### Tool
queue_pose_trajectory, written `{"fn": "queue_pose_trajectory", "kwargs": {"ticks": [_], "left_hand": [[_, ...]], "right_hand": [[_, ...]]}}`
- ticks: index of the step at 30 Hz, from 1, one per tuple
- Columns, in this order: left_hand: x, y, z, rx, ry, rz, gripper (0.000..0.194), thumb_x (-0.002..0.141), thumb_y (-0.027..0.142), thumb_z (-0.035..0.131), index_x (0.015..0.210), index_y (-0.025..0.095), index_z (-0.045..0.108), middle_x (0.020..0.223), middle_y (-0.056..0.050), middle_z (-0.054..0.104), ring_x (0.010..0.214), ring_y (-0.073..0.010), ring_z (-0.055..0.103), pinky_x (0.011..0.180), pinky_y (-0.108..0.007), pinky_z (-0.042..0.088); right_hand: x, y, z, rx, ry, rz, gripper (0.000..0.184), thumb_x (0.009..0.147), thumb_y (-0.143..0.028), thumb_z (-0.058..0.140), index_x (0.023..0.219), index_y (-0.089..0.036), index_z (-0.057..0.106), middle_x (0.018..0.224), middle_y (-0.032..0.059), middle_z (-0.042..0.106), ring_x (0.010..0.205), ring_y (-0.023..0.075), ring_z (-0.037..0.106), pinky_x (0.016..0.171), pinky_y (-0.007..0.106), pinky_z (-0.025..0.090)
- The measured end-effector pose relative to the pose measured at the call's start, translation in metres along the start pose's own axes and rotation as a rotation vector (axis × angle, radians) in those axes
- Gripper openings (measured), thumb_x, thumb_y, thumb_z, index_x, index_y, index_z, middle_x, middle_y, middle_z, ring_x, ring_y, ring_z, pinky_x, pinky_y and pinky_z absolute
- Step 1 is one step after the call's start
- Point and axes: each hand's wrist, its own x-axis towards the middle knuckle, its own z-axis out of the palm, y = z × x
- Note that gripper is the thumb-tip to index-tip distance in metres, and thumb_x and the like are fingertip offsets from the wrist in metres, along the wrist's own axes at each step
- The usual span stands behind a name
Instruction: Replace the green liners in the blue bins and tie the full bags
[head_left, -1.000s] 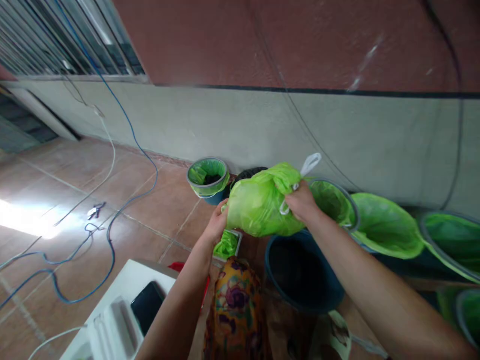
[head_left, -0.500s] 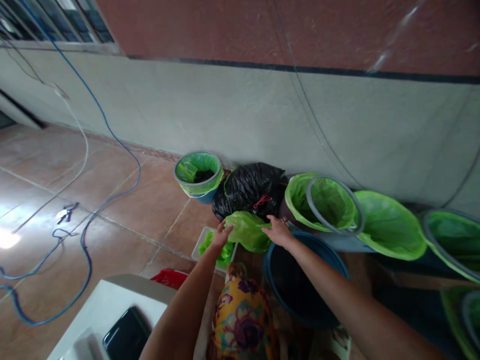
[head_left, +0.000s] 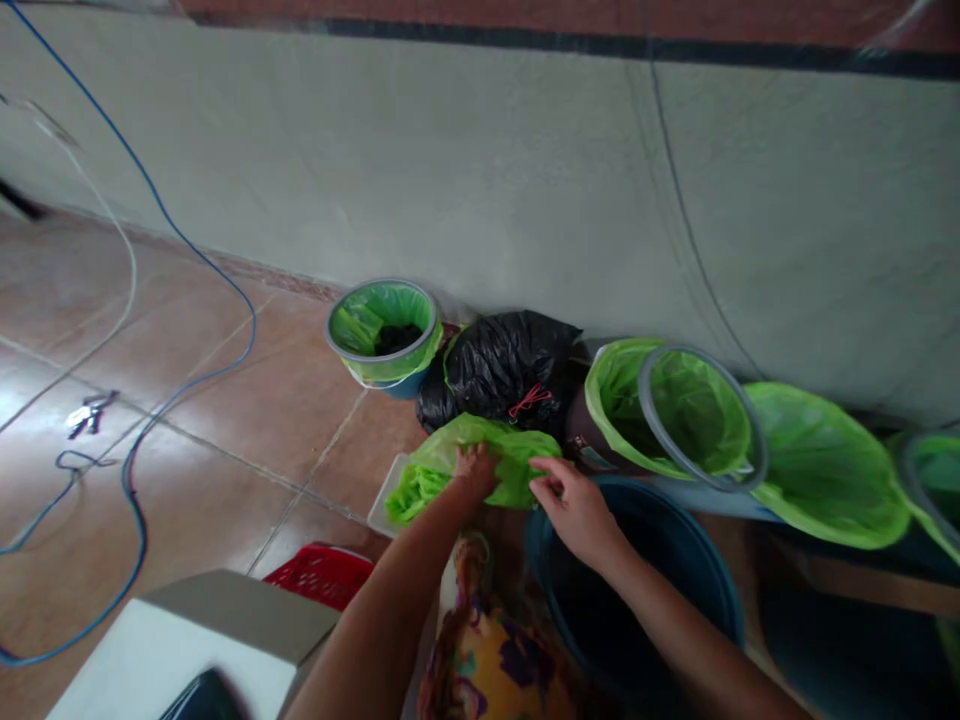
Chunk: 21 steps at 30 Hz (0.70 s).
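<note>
The green plastic bag (head_left: 529, 455) lies under your hands, in front of the black garbage bags (head_left: 514, 360) and over the right side of the white tray (head_left: 380, 508), which holds crumpled green plastic (head_left: 414, 492). Your left hand (head_left: 476, 470) rests palm down on the bag; whether its fingers grip the film cannot be told. Your right hand (head_left: 574, 500) has bent fingers at the bag's right end; a pinch cannot be confirmed.

The blue bucket (head_left: 401, 382) has a green liner with dark matter inside. The maroon bin (head_left: 581, 425) carries a green liner, with a grey ring (head_left: 646, 385) tilted across its mouth.

The dark blue tub's rim (head_left: 731, 585) passes beneath your right forearm. Tiled floor (head_left: 300, 430) extends left of the tray, towards the keys (head_left: 91, 412) and blue cable (head_left: 139, 530).

The tub's interior is too dark to read. Your left forearm partly covers the red basket (head_left: 322, 575); the lower edge cuts off a dark object (head_left: 202, 700) on the white surface (head_left: 172, 645).
</note>
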Motion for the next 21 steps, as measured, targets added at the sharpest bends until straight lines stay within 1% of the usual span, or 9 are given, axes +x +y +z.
{"fn": "queue_pose_trajectory", "kwargs": {"ticks": [3, 5, 8, 11, 13, 15, 17, 18, 21], "left_hand": [[0.025, -0.032, -0.015, -0.019, 0.062, -0.155, 0.046, 0.084, 0.028, 0.057, 0.126, 0.009, 0.059, 0.141, -0.025, 0.046, 0.13, -0.0412, 0.041, 0.109, -0.062, 0.019], [0.035, -0.056, -0.022, -0.033, 0.081, -0.323, 0.045, 0.084, 0.021, 0.052, 0.128, 0.011, 0.057, 0.139, -0.025, 0.048, 0.13, -0.0399, 0.042, 0.108, -0.061, 0.023], [0.037, -0.085, -0.025, -0.08, 0.08, -0.487, 0.045, 0.086, 0.019, 0.047, 0.13, 0.01, 0.055, 0.136, -0.027, 0.051, 0.128, -0.0396, 0.046, 0.103, -0.058, 0.033], [0.026, -0.099, -0.025, -0.178, 0.102, -0.51, 0.043, 0.084, 0.02, 0.05, 0.126, 0.012, 0.058, 0.133, -0.022, 0.055, 0.124, -0.0346, 0.051, 0.103, -0.048, 0.039], [0.011, -0.1, -0.023, -0.221, 0.169, -0.447, 0.045, 0.083, 0.019, 0.051, 0.127, 0.013, 0.057, 0.134, -0.018, 0.055, 0.122, -0.0297, 0.054, 0.104, -0.041, 0.04], [-0.01, -0.094, -0.019, -0.257, 0.321, -0.413, 0.047, 0.084, 0.017, 0.048, 0.13, 0.014, 0.054, 0.138, -0.014, 0.053, 0.123, -0.0248, 0.053, 0.105, -0.034, 0.04], [-0.036, -0.083, -0.009, -0.302, 0.501, -0.445, 0.044, 0.086, 0.015, 0.042, 0.127, 0.016, 0.055, 0.135, -0.012, 0.055, 0.123, -0.0218, 0.053, 0.105, -0.032, 0.04], [-0.049, -0.076, -0.001, -0.317, 0.536, -0.484, 0.041, 0.087, 0.017, 0.039, 0.124, 0.016, 0.057, 0.129, -0.012, 0.058, 0.12, -0.0215, 0.055, 0.104, -0.032, 0.04], [-0.082, -0.059, 0.029, -0.305, 0.395, -0.574, 0.04, 0.082, 0.015, 0.045, 0.119, 0.016, 0.06, 0.121, -0.013, 0.062, 0.114, -0.0246, 0.058, 0.099, -0.035, 0.043]], "right_hand": [[-0.015, 0.006, -0.004, -0.009, -0.004, 0.054, 0.031, 0.086, -0.031, 0.049, 0.11, -0.02, 0.063, 0.099, 0.0066, 0.069, 0.087, 0.0189, 0.065, 0.082, 0.033, 0.05], [-0.022, 0.009, -0.002, -0.03, -0.021, 0.093, 0.03, 0.086, -0.031, 0.048, 0.11, -0.021, 0.063, 0.098, 0.0065, 0.069, 0.088, 0.0193, 0.065, 0.082, 0.032, 0.05], [-0.026, 0.008, 0.011, -0.056, -0.095, 0.095, 0.029, 0.086, -0.029, 0.047, 0.109, -0.02, 0.063, 0.1, 0.0071, 0.069, 0.09, 0.0196, 0.065, 0.084, 0.033, 0.049], [-0.024, 0.0, 0.028, -0.066, -0.176, 0.027, 0.028, 0.086, -0.024, 0.048, 0.109, -0.02, 0.063, 0.106, 0.0074, 0.068, 0.097, 0.02, 0.064, 0.09, 0.035, 0.047], [-0.02, -0.008, 0.036, -0.055, -0.203, -0.009, 0.028, 0.086, -0.022, 0.048, 0.11, -0.02, 0.063, 0.108, 0.0073, 0.068, 0.098, 0.0199, 0.064, 0.092, 0.036, 0.047], [-0.017, -0.016, 0.041, -0.034, -0.201, -0.033, 0.027, 0.087, -0.022, 0.047, 0.109, -0.02, 0.062, 0.106, 0.0073, 0.068, 0.096, 0.0193, 0.064, 0.09, 0.035, 0.048], [-0.015, -0.021, 0.042, -0.003, -0.185, -0.044, 0.027, 0.087, -0.022, 0.047, 0.109, -0.019, 0.063, 0.102, 0.0071, 0.069, 0.093, 0.0184, 0.065, 0.087, 0.033, 0.049], [-0.015, -0.023, 0.042, 0.015, -0.178, -0.042, 0.026, 0.088, -0.023, 0.047, 0.108, -0.019, 0.063, 0.101, 0.007, 0.069, 0.091, 0.0181, 0.065, 0.085, 0.032, 0.049], [-0.022, -0.024, 0.04, 0.06, -0.184, -0.02, 0.026, 0.087, -0.025, 0.047, 0.107, -0.019, 0.064, 0.1, 0.0069, 0.07, 0.089, 0.0176, 0.066, 0.082, 0.031, 0.05]]}}
